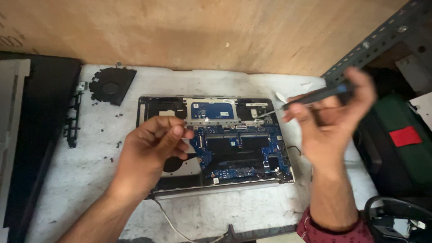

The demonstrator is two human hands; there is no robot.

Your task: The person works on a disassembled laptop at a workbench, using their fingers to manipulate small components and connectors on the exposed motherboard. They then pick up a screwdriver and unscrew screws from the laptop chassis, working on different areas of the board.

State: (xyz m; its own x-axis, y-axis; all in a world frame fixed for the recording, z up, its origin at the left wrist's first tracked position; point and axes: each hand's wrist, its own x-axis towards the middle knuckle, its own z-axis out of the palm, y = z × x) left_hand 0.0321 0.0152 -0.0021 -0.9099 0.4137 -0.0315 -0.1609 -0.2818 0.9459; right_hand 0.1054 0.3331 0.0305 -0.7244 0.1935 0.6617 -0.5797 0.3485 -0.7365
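Holding a screwdriver [315, 96] pinched in the right hand [335, 114], long axis running roughly left-right, tip aimed left and a bit down at the opened laptop [216, 144] mid-table [81, 171]. Left hand [150, 150] rests on the laptop's left side, fingers curled, can't tell if they're gripping anything. Loose black fan [110, 85] sits near the far left corner; red rectangular label [405, 136] on a green case off the right edge.

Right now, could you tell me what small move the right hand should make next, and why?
Probably lower the screwdriver tip onto the opened laptop: the right hand holds it just above the board's upper right edge, while the left hand steadies the left side.
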